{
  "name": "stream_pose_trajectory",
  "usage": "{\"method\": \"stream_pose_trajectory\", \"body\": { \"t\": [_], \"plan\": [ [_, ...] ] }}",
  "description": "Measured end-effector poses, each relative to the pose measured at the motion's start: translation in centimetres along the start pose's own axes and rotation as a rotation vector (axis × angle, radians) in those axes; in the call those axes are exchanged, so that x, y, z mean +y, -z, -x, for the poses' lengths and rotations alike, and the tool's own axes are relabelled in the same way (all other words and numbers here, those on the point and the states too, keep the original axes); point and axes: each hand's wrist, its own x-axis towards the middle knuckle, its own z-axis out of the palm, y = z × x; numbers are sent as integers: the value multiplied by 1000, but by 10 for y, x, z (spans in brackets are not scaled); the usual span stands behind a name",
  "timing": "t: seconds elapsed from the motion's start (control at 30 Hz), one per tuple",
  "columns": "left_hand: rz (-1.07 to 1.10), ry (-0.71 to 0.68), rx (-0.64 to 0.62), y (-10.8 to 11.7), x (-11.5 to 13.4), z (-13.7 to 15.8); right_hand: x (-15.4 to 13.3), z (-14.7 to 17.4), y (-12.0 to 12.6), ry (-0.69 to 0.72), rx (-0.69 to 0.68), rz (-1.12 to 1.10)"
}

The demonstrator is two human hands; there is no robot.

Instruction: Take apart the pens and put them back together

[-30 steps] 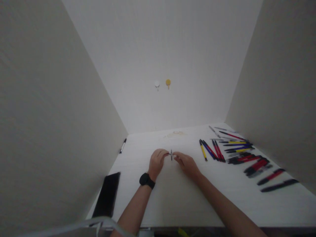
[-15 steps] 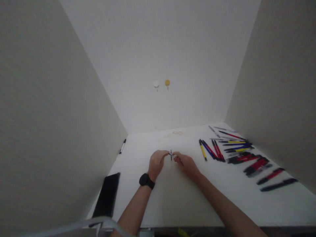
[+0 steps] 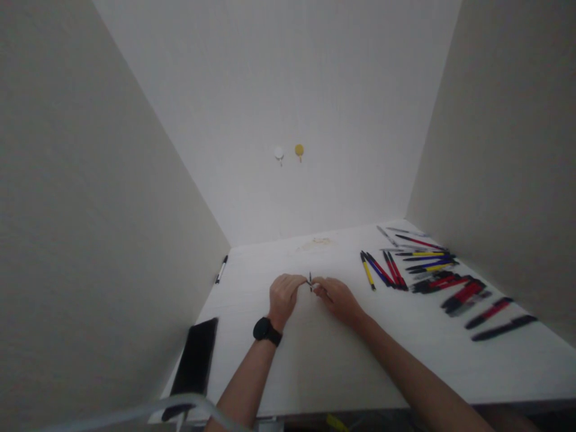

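Note:
My left hand (image 3: pixel 283 297), with a black watch (image 3: pixel 267 330) on its wrist, pinches one end of a thin pen-like piece (image 3: pixel 309 282) over the middle of the white table. From the other side my right hand (image 3: pixel 335 297) grips its pale end, fingers curled. The fingertips nearly meet, and much of the piece is hidden; whether it is one part or two I cannot tell. A short, slim dark piece (image 3: pixel 310 276) shows upright in view between the fingertips, seeming to lie on the table behind them.
Right of my hands lie yellow, blue and red pens (image 3: pixel 389 270), and beyond them a longer spread of several pens (image 3: pixel 463 294) along the right wall. On the left are a white-and-black pen (image 3: pixel 221 270) and a flat black phone-like slab (image 3: pixel 195 357). A pale cable (image 3: pixel 198 401) crosses the front.
The whole view has shifted slightly. Both hands keep their pinch at nearly the same spot, with the fingertips a little closer together.

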Motion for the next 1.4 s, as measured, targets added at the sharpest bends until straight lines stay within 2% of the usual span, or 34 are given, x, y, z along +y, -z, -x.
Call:
{"method": "stream_pose_trajectory", "body": {
  "t": [0.17, 0.3, 0.43, 0.5, 0.57, 0.67, 0.77, 0.83, 1.0, 1.17, 1.23, 1.4],
  "plan": [
    [-7, 6, -20, 1, 1, -1, 0, 0, 0, -5, -2, -23],
    [-51, 114, 25, 0, 1, 0, 0, 0, 1, -20, 6, -64],
    [-114, 320, 183, 0, -2, 4, 4, -1, 1, -42, 57, -136],
    [-147, 484, 252, 1, -5, 5, 8, -1, 1, -81, 109, -166],
    [-196, 667, 264, 5, -8, 5, 11, -2, 2, -132, 160, -193],
    [-291, 876, 124, 11, -13, 5, 16, -3, 4, -192, 200, -226],
    [-378, 941, -93, 14, -14, 9, 19, -4, 4, -243, 217, -258],
    [-432, 890, -149, 14, -11, 12, 20, -5, 4, -266, 227, -287],
    [-481, 622, -108, 12, 4, 12, 21, -6, 3, -276, 242, -330],
    [-495, 464, -126, 10, 26, -1, 20, -9, 3, -270, 256, -284],
    [-452, 363, -192, 5, 38, -4, 20, -9, 3, -266, 280, -239],
    [-330, 78, -470, -15, 59, -1, 22, -10, 4, -331, 406, -197]
  ]
}}
